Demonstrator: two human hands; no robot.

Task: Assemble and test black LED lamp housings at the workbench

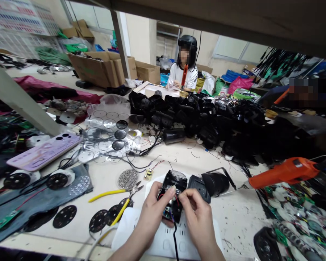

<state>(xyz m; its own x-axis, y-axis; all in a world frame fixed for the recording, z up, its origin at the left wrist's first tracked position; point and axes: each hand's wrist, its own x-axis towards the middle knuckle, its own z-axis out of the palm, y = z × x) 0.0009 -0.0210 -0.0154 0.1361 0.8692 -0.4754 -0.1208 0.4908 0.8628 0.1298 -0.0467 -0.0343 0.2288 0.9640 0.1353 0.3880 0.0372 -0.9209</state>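
Gripping the black casing (183, 184) in the left hand (149, 210), open side up, between both palms. Pinched closed at its red wires (177, 200) with the right hand (197, 208); too small to tell whether on a wire. Could snap a joint by tugging there, or strain the black cable (175, 235), trailing nearer the body between the wrists, by snagging it. Might nudge the screw dish (127, 178), beyond the left hand, scattering screws. Farther beyond, faint carton (97, 69) marks, unreadable; no legible brand.

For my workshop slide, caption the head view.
Two bare hands work on an open black housing, yellow-handled cutters and an orange power screwdriver nearby.
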